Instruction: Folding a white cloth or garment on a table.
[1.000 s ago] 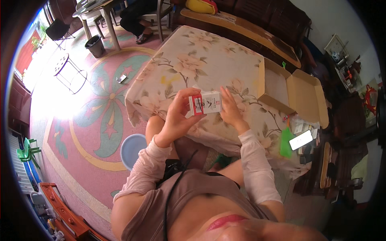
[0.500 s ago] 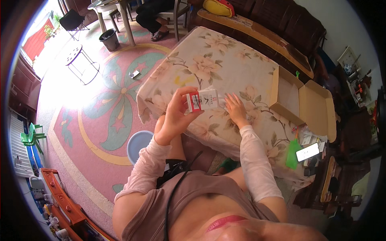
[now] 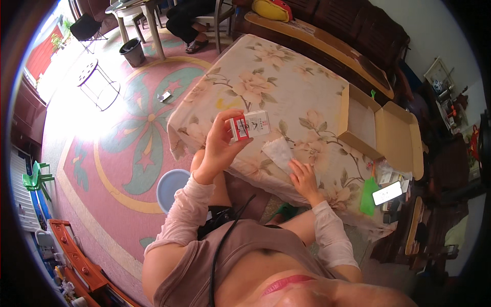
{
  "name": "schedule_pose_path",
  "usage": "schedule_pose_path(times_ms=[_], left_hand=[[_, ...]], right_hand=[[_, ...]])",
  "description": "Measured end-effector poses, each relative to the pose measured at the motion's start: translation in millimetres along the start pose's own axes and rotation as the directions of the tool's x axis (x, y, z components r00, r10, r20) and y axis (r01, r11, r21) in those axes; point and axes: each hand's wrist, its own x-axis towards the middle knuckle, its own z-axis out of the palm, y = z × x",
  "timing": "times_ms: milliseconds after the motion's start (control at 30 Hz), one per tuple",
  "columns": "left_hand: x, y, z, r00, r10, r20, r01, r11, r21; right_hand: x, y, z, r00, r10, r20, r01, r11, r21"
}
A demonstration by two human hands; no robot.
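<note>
My left hand [image 3: 221, 146] is closed around one end of a small red and white box [image 3: 255, 124] and holds it up over the table's near left part. My right hand [image 3: 303, 179] is lower and to the right, its fingers on the end of a thin, whitish see-through bag [image 3: 279, 153]. The bag is apart from the box and looks limp and empty. Beneath both hands is a table with a floral cloth [image 3: 286, 92].
An open cardboard box [image 3: 376, 128] lies at the table's right side. Nearer me are a green plastic piece [image 3: 368, 197] and a lit phone [image 3: 387, 193]. A blue basin [image 3: 173, 189] stands on the floor to my left. A seated person's legs [image 3: 189, 25] show beyond the table.
The bag has come away from the box, drawn down and right by my right hand. My left hand with the box has shifted slightly left in view.
</note>
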Motion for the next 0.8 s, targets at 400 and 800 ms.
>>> schedule_pose_path(times_ms=[400,800], left_hand=[[31.5,-58.0,-56.3,0.965,0.059,-0.256,0.090,0.841,0.533],[136.0,-198.1,-161.8,0.805,0.145,-0.575,0.391,0.598,0.699]], right_hand=[[67.7,24.0,23.7,0.998,0.057,-0.012,-0.059,0.984,-0.167],[77.5,24.3,34.0,0.978,0.204,-0.044,-0.208,0.958,-0.196]])
